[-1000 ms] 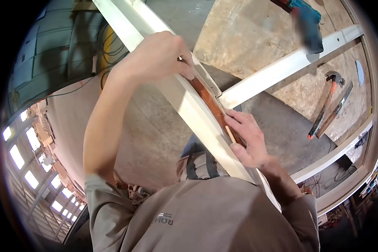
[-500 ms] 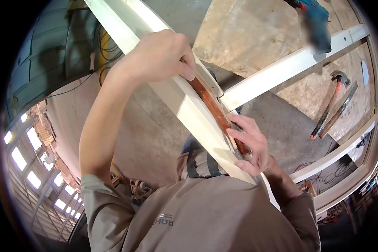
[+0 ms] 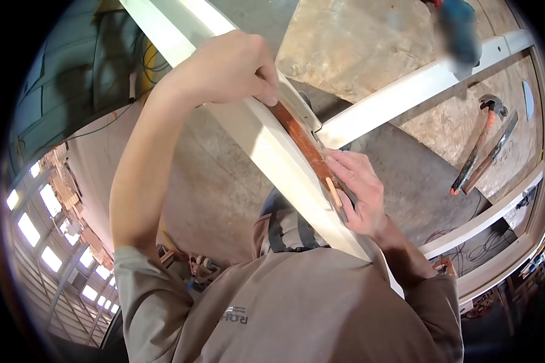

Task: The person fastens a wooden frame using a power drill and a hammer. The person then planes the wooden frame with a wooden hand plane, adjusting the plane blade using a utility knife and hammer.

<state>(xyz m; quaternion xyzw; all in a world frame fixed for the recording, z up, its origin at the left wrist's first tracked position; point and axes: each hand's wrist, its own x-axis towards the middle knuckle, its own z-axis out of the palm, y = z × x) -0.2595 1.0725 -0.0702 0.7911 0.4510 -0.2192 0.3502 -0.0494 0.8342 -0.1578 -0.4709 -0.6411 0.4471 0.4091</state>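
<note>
White beam [image 3: 257, 145]: brown strip [image 3: 300, 136] lies along its channel. My left hand [image 3: 239, 69] pinches the strip's upper end; my right hand [image 3: 358, 190] curls at the lower part, hold unclear. Uneven pressure could skew strip, dislodge small stick [image 3: 333, 192].

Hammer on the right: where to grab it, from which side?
Take the hammer around mid-handle, coming in from picture left, the side nearer the right hand. Its handle is long and slim, and a bladed tool lies close along its other side, so there is likely more room on the left. The head looks a clumsier hold.
</note>
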